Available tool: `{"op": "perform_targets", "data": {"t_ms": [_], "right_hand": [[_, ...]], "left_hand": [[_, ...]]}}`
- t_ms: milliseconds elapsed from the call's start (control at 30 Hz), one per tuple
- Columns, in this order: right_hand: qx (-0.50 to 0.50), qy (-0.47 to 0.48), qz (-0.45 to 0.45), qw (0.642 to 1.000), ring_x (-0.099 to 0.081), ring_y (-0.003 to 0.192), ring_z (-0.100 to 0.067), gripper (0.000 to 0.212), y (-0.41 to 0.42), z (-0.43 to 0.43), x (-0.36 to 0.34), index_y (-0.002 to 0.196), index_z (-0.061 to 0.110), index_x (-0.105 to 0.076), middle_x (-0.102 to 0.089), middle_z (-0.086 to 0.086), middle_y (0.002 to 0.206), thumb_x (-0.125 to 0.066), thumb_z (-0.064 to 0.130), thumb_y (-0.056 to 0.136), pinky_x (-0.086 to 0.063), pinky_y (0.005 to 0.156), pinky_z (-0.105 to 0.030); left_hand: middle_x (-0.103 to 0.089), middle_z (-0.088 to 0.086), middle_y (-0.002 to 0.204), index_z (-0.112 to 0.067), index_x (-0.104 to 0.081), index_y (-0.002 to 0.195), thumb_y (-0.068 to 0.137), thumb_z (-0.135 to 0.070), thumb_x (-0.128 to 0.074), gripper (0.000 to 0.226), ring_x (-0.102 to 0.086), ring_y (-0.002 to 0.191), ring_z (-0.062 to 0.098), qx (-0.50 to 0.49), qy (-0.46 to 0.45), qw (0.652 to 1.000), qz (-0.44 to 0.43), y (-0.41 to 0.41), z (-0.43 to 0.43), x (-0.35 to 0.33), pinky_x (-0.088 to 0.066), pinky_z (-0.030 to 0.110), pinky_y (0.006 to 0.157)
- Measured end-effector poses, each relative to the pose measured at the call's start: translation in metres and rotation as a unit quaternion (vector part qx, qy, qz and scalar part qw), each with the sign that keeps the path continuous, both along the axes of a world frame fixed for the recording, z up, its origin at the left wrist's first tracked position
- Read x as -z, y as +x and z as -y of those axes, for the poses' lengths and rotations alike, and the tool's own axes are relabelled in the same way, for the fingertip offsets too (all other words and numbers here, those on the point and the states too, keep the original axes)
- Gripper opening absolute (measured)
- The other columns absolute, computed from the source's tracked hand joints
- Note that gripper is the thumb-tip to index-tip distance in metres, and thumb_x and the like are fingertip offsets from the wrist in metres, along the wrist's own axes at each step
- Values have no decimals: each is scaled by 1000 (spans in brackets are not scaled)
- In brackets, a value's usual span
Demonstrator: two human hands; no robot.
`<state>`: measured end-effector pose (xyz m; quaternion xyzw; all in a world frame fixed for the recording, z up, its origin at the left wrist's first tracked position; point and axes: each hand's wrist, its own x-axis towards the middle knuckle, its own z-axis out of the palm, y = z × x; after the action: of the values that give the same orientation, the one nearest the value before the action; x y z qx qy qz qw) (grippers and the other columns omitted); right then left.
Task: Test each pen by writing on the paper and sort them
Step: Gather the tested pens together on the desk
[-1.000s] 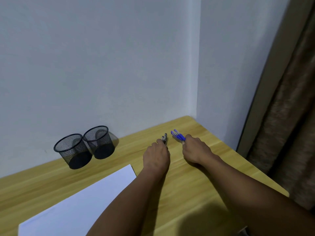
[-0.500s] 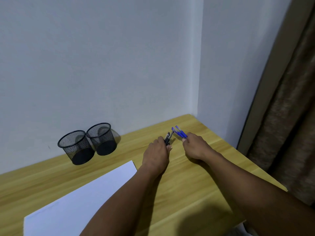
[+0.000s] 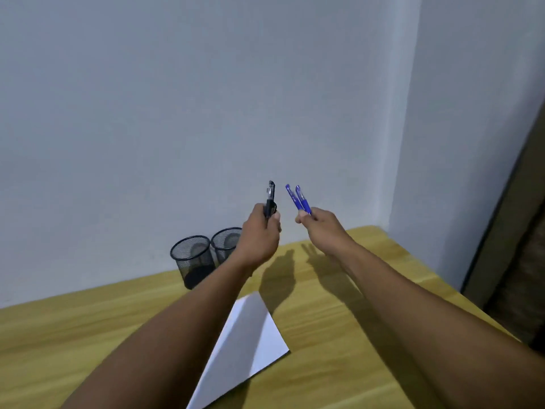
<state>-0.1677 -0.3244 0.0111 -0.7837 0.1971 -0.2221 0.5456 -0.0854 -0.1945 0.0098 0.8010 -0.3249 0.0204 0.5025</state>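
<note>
Blue capped pens (image 3: pixel 301 199), two, gripped in right hand (image 3: pixel 320 228); black clip pens (image 3: pixel 269 202), clenched in left hand (image 3: pixel 259 237); both bunches raised above white paper sheet (image 3: pixel 250 346) on wooden desk (image 3: pixel 339 305). No ink marks visible on paper. Black mesh cups (image 3: pixel 193 259), beyond paper, seemingly empty. Testing and sorting apparently not yet begun.
</note>
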Motion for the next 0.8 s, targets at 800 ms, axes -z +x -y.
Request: {"op": "perform_targets", "data": {"t_ms": [800], "right_hand": [[-112, -154, -103, 976, -70, 92, -23, 12, 164, -77, 19, 98, 16, -78, -75, -5, 95, -78, 21, 87, -58, 85, -36]], "left_hand": [[-70, 1, 94, -16, -50, 108, 104, -32, -46, 16, -67, 91, 19, -68, -36, 995, -57, 149, -128, 33, -54, 35, 76]]}}
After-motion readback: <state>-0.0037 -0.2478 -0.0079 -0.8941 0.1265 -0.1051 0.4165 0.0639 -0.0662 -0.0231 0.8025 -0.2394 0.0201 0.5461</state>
